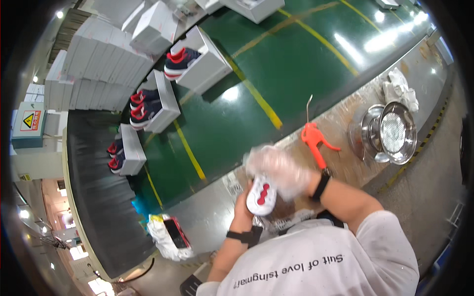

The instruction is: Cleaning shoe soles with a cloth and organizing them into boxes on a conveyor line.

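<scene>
In front of my chest is a shoe (262,196), its white sole with red patches turned up toward me. My left hand (243,206) is closed around the shoe's left side, and some of its fingers are hidden behind it. My right hand (279,170), in a clear plastic glove, lies over the far part of the shoe. Motion smears its fingers, so their grip cannot be made out. Just beyond my right hand, an orange air blow gun (314,143) with a thin bent nozzle rests on the brown-covered bench.
Steel bowls (397,133), one with a mesh, stand at the right beside white gloves (401,91). A red-edged phone (177,233) lies on a white bag at the left. Across the green belt (266,59), open boxes (210,64) hold dark shoes; stacked boxes (101,54) stand behind.
</scene>
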The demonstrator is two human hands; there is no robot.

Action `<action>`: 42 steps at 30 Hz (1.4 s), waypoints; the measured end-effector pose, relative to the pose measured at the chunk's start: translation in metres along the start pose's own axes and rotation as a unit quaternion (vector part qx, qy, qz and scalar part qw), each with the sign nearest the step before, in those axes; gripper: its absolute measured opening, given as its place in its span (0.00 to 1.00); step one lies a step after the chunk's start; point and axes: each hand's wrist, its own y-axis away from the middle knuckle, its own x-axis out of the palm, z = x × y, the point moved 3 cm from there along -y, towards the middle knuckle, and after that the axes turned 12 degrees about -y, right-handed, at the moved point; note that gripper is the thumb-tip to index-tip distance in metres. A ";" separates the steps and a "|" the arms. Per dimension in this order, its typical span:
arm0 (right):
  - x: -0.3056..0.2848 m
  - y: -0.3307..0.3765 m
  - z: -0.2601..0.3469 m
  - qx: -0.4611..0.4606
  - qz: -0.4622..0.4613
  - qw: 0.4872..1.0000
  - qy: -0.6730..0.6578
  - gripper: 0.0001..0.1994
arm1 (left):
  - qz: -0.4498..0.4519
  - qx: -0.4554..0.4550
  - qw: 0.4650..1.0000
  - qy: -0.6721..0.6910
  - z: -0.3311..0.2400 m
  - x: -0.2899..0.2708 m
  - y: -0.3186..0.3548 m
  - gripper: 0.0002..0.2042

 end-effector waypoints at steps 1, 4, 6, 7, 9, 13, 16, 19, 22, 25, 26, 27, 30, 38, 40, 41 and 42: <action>-0.021 -0.020 0.018 -0.071 0.031 0.989 0.126 0.11 | -0.026 -0.007 1.000 -0.013 -0.008 0.018 0.011 0.22; -0.045 -0.003 -0.012 0.031 -0.014 0.979 0.203 0.17 | -0.058 -0.008 0.998 0.004 -0.010 0.014 0.005 0.22; -0.035 0.020 -0.016 -0.037 -0.038 0.948 0.314 0.19 | -0.055 -0.009 0.998 0.017 -0.010 0.013 0.004 0.22; -0.022 0.033 -0.007 -0.025 -0.053 0.956 0.286 0.19 | -0.050 -0.012 0.998 0.027 -0.010 0.012 0.004 0.22; 0.009 0.041 0.043 0.007 -0.030 0.985 0.167 0.20 | -0.042 0.007 0.998 0.042 -0.006 0.017 0.002 0.21; 0.028 0.036 0.096 0.181 0.025 0.967 -0.177 0.09 | -0.006 0.000 0.999 0.041 -0.012 0.044 0.001 0.20; -0.004 0.000 0.103 0.229 0.027 0.943 -0.242 0.09 | -0.012 0.016 0.999 0.044 -0.015 0.044 -0.002 0.20; -0.034 -0.023 0.101 0.297 -0.127 0.946 -0.031 0.14 | -0.041 0.046 0.997 -0.036 -0.025 0.080 0.000 0.18; 0.005 -0.017 0.089 0.070 -0.002 0.963 -0.260 0.15 | 0.070 0.123 0.990 0.014 -0.038 0.081 -0.016 0.18; 0.020 -0.020 0.153 -0.095 0.194 0.958 0.190 0.27 | 0.128 0.054 0.990 -0.018 -0.065 0.086 -0.012 0.19; 0.014 -0.018 0.160 -0.077 0.224 0.954 0.182 0.28 | 0.085 0.053 0.995 -0.011 -0.072 0.096 -0.008 0.19; 0.010 -0.017 0.165 -0.070 0.231 0.957 0.162 0.27 | 0.090 0.070 0.993 -0.012 -0.084 0.094 -0.009 0.19; -0.017 0.012 0.134 -0.002 0.240 0.945 0.220 0.22 | -0.064 0.209 0.972 -0.082 -0.147 0.092 -0.006 0.19; -0.060 0.023 0.092 0.015 0.033 0.941 0.337 0.21 | -0.360 0.502 0.457 -0.640 -0.391 0.141 0.013 0.11; -0.059 0.017 0.088 0.066 0.030 0.943 0.324 0.22 | -0.423 0.488 0.208 -0.734 -0.426 0.167 0.000 0.10; -0.058 0.014 0.085 0.083 0.023 0.942 0.323 0.20 | -0.431 0.488 0.159 -0.742 -0.441 0.172 -0.012 0.09; -0.056 0.012 0.081 0.083 0.026 0.941 0.327 0.20 | -0.433 0.490 0.163 -0.739 -0.458 0.169 -0.027 0.09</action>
